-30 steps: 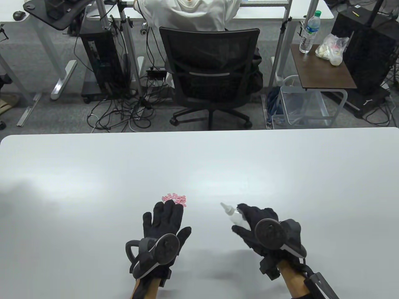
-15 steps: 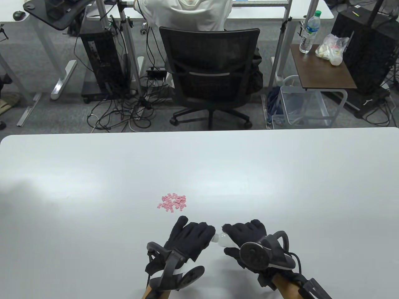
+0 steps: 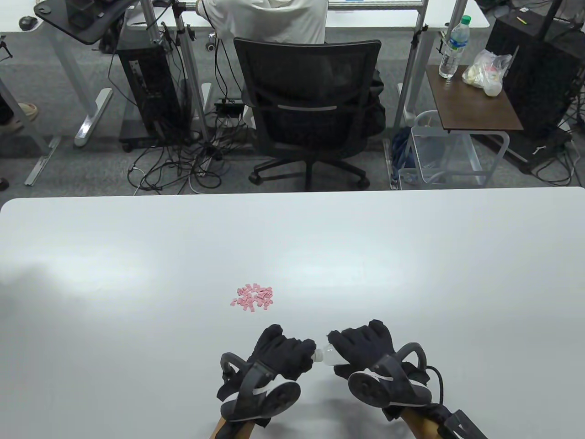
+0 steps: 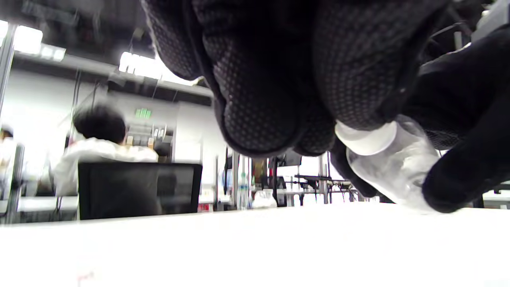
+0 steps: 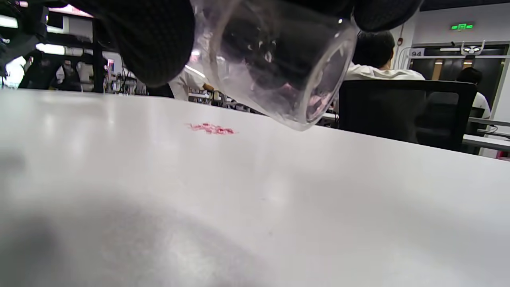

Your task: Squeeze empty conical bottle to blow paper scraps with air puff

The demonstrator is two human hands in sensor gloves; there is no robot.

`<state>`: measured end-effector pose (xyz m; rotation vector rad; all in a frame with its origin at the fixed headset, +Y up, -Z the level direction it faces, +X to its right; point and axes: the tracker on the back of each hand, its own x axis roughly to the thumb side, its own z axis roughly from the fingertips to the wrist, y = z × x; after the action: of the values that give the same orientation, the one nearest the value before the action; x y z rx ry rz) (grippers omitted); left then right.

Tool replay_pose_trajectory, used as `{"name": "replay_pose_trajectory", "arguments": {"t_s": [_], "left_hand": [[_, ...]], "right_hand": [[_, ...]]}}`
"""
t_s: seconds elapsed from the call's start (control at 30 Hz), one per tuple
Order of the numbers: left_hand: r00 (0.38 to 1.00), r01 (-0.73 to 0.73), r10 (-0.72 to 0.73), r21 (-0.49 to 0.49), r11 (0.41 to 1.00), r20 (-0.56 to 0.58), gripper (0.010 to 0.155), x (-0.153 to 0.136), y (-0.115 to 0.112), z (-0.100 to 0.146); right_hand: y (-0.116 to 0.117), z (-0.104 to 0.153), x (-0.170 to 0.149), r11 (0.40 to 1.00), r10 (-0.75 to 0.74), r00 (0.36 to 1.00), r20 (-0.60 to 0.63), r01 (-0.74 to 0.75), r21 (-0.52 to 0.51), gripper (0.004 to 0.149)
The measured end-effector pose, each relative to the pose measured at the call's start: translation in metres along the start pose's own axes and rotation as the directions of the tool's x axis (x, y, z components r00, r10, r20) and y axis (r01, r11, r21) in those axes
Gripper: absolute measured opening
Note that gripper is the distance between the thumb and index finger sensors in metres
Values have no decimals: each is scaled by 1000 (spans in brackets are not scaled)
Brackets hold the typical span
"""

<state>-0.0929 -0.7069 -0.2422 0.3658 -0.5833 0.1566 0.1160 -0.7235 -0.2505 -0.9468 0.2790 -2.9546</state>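
A small clear conical bottle with a white cap lies between my two hands, near the table's front edge. My right hand grips its body, and the clear base shows close up in the right wrist view. My left hand has its fingers curled around the cap end. The white cap sits under those fingers in the left wrist view. A small heap of pink paper scraps lies on the white table, a little beyond the left hand. The heap also shows in the right wrist view.
The table's far edge faces a black office chair with a seated person in white. A side table with a water bottle and a bag stands at the back right.
My left hand left the scraps and came back and right to the bottle; its fingers now curl on the cap. My right hand drew the bottle toward the near edge.
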Motion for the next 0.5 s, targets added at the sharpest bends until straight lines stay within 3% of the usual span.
{"name": "replay_pose_trajectory", "arguments": {"t_s": [0.1, 0.17, 0.27, 0.37, 0.5], "left_hand": [[993, 110, -113, 71, 991, 29, 54, 3, 1, 3], [991, 125, -131, 123, 984, 39, 49, 6, 5, 2], [997, 73, -76, 66, 995, 31, 46, 5, 6, -2], [997, -59, 57, -43, 997, -47, 46, -3, 0, -3], [999, -1, 3, 47, 999, -40, 58, -1, 2, 2]], "right_hand": [[1, -2, -2, 998, -67, 997, -34, 67, -10, 69], [1, -2, -3, 995, -94, 995, -26, 94, -19, 68], [1, 2, -1, 998, -12, 1000, 4, 12, -66, 68], [2, 2, 3, 996, 68, 997, 22, -66, -61, 68], [1, -2, 3, 999, -7, 1000, -8, 6, -44, 69]]}}
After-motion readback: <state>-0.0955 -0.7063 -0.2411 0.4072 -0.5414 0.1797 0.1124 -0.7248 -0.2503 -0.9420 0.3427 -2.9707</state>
